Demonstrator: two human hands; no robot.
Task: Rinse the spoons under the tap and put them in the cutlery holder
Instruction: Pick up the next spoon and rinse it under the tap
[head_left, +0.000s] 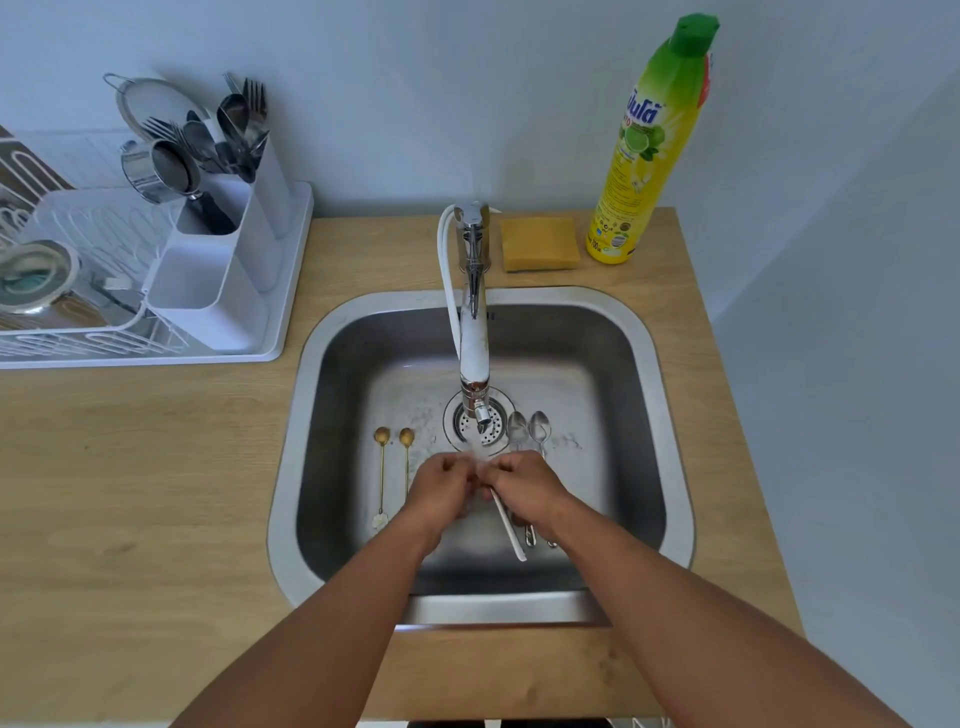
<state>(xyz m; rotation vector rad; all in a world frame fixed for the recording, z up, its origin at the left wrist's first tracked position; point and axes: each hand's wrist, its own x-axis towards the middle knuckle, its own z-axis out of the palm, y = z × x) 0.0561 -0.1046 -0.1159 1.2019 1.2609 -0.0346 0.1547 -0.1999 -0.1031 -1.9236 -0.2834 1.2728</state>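
Over the steel sink (644, 364), both my hands meet under the running tap (475, 332). My right hand (524, 486) grips a white-handled spoon (509, 527) whose handle slants down toward me; its bowl is hidden between my fingers. My left hand (441, 483) has curled fingers on that hidden end. Two gold spoons (382, 467) lie on the sink floor at the left. Two silver spoons (527, 428) lie right of the drain, partly under my right hand. The white cutlery holder (223, 270) stands at the back left with forks and spoons in it.
A white dish rack (93, 332) with a bowl sits left of the holder on the wooden counter (130, 467). A yellow sponge (540, 243) and a tall green-yellow dish soap bottle (644, 150) stand behind the sink at the right.
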